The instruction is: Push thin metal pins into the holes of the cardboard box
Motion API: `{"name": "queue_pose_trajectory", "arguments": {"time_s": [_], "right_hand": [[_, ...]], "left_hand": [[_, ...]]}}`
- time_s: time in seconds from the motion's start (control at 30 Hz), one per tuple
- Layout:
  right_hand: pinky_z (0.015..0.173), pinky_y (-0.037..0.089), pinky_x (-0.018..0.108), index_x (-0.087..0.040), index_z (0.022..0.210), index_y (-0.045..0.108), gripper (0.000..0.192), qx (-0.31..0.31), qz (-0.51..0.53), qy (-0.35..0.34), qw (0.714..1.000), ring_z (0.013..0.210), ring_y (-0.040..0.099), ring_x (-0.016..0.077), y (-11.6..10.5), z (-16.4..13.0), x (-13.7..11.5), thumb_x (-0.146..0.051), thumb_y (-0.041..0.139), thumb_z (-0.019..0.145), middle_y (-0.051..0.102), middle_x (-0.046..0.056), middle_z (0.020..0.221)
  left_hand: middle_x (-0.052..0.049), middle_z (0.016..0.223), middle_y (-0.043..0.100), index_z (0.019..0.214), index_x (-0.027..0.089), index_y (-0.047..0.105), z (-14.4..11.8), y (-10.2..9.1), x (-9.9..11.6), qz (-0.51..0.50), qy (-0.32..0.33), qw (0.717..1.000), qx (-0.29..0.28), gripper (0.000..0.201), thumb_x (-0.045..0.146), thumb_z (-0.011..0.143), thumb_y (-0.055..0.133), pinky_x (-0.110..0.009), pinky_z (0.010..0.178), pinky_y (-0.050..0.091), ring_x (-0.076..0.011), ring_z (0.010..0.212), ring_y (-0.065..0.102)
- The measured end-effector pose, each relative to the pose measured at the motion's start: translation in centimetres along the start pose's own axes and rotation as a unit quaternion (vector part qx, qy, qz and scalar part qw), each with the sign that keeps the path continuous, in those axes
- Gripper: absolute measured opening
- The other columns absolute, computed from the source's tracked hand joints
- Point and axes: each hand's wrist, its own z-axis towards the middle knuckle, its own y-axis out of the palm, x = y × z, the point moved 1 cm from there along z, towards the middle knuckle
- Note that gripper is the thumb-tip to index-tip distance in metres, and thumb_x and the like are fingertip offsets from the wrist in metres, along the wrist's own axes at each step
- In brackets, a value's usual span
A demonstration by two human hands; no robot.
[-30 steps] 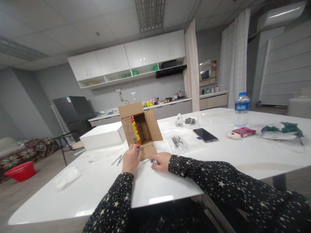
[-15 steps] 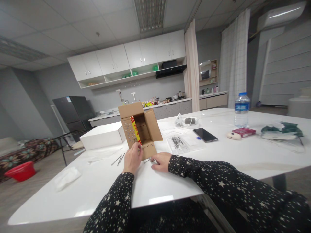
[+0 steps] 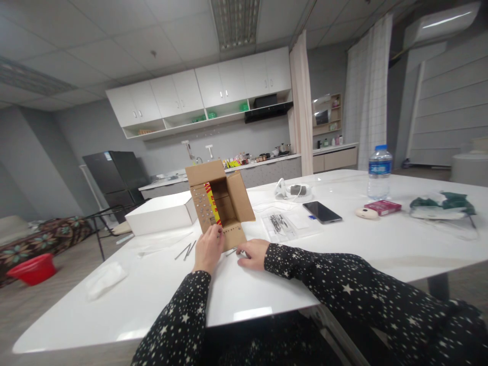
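An open cardboard box (image 3: 224, 201) stands tilted on the table, its flaps spread. Small shiny dots cover its left flap, a row of dark dots crosses the lower one, and a red-and-yellow strip (image 3: 212, 202) runs along the left edge. My left hand (image 3: 208, 250) is closed at the lower left corner of the box, fingertips bent against the cardboard; what they pinch is hidden. My right hand (image 3: 254, 254) rests on the table just right of the lower flap, fingers curled around something too small to make out. A thin metal rod (image 3: 231, 252) lies between the hands.
Several metal rods (image 3: 186, 250) lie left of my left hand. A white box (image 3: 162, 216) stands behind them. To the right are a clear bag of small dark parts (image 3: 280, 224), a phone (image 3: 322, 212) and a water bottle (image 3: 379, 173). Crumpled tissue (image 3: 105, 279) lies front left.
My left fingers have shifted very slightly at the box corner. Otherwise the box, my right hand and the things on the table look the same.
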Motion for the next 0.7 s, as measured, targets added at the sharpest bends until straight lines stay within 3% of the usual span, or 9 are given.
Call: {"name": "queue_pose_trajectory", "arguments": {"time_s": [0.7], "right_hand": [[0.062,0.038,0.026,-0.023,0.1,0.065,0.033,0.01,0.0,-0.008,1.0,0.072,0.059,0.0186,0.1,0.01,0.16,-0.04,0.055,0.074,0.066,0.002,0.072]], "left_hand": [[-0.005,0.104,0.057,0.101,0.021,0.057,-0.14,0.16,0.03,0.016,-0.006,0.997,-0.074,0.022,0.026,0.084,0.043,-0.029,0.074,0.042,-0.0171,0.085,0.059]]}}
